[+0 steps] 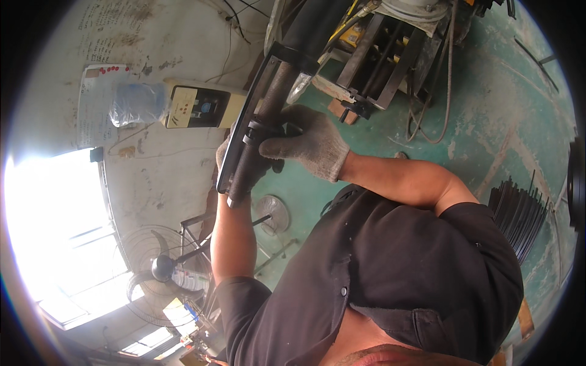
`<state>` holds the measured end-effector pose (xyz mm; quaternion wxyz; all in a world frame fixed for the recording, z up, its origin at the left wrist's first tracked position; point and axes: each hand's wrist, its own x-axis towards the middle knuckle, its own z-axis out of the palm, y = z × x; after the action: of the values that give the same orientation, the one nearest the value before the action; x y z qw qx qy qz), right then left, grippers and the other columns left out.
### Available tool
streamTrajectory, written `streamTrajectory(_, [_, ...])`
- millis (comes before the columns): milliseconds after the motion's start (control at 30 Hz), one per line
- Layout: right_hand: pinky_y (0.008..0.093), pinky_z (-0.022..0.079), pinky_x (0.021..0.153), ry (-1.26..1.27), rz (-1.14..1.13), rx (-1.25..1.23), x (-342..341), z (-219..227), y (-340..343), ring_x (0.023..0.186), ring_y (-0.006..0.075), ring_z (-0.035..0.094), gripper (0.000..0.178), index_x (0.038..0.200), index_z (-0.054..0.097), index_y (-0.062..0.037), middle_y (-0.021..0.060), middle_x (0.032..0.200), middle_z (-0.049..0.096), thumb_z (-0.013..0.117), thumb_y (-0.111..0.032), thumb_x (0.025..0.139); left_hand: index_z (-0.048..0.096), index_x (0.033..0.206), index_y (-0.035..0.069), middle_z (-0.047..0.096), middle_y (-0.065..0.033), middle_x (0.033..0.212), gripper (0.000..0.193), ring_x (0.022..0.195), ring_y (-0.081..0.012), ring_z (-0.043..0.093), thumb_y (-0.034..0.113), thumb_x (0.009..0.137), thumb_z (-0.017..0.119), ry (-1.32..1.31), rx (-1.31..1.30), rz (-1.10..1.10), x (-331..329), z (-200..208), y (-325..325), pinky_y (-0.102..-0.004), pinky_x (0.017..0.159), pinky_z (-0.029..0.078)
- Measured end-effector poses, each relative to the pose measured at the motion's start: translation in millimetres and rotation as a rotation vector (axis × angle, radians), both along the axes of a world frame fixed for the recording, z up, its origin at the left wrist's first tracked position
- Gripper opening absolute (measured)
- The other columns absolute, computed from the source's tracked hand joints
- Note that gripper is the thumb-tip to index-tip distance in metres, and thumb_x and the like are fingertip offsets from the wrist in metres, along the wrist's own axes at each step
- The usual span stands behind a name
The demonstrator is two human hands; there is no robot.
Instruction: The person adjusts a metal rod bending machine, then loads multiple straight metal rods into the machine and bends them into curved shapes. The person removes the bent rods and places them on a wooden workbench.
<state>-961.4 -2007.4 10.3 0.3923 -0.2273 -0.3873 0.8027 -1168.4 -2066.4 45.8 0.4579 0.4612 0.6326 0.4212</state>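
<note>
Lighting: strong daylight from window point(55, 226) at left, blown out to white glare — wall beside it washed pale. Interior evenly lit, soft shadows. Focus: centre sharp. Distortion: heavy fisheye bending, black vignette at corners — rim slightly blurred.

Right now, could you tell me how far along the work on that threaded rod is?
Done: the threaded rod sits in the machine frame. In hand: the gloved right hand and left hand grip the fitting on it. What is left cannot be told from here.

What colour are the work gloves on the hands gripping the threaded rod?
Light grey knit gloves, seen in the head view, the only one.
</note>
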Motion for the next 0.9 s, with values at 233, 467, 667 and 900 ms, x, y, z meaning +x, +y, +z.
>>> streamTrajectory(233, [0.0328, 0.065, 0.081, 0.005, -0.058, 0.020, 0.5, 1.9, 0.8, 0.093, 0.0175, 0.077, 0.058, 0.131, 0.073, 0.0056, 0.0135, 0.109, 0.080, 0.097, -0.023, 0.086, 0.068, 0.133, -0.009, 0.077, -0.0164, 0.098, 0.036, 0.069, -0.0198, 0.074, 0.009, 0.104, 0.079, -0.057, -0.017, 0.036, 35.4, 33.9, 10.7, -0.0299, 0.054, 0.054])
streamTrajectory(467, [0.0323, 0.062, 0.087, -0.141, -0.064, -0.015, -5.8, 13.1, -7.0, 0.099, 0.0188, 0.076, 0.065, 0.126, 0.076, 0.0061, 0.0172, 0.114, 0.082, 0.098, -0.041, 0.087, 0.069, 0.135, -0.005, 0.076, -0.0137, 0.093, 0.039, 0.065, -0.0166, 0.071, 0.025, 0.111, 0.073, 0.085, -0.056, -0.039, 4.5, -3.7, 8.4, -0.0283, 0.053, 0.052])
streamTrajectory(667, [0.0294, 0.049, 0.075, -0.332, -0.444, -0.005, 16.1, -7.1, -24.3, 0.084, 0.0122, 0.062, 0.049, 0.120, 0.077, -0.0023, 0.0051, 0.092, 0.068, 0.079, -0.049, 0.105, 0.070, 0.129, 0.000, 0.074, -0.0090, 0.087, 0.047, 0.067, -0.0176, 0.068, 0.044, 0.113, 0.068, -0.377, -0.038, 0.063, 9.7, -29.6, -7.4, -0.0320, 0.059, 0.053])
streamTrajectory(900, [0.0269, 0.040, 0.057, 0.114, -0.491, -0.293, -6.6, -68.4, -55.0, 0.053, 0.0091, 0.041, 0.028, 0.125, 0.066, -0.0021, -0.0061, 0.069, 0.045, 0.054, -0.026, 0.117, 0.064, 0.134, -0.002, 0.074, -0.0173, 0.099, 0.038, 0.077, -0.0279, 0.071, 0.026, 0.110, 0.073, -0.596, -0.631, 0.025, 22.4, -113.8, -82.4, -0.0416, 0.070, 0.060])
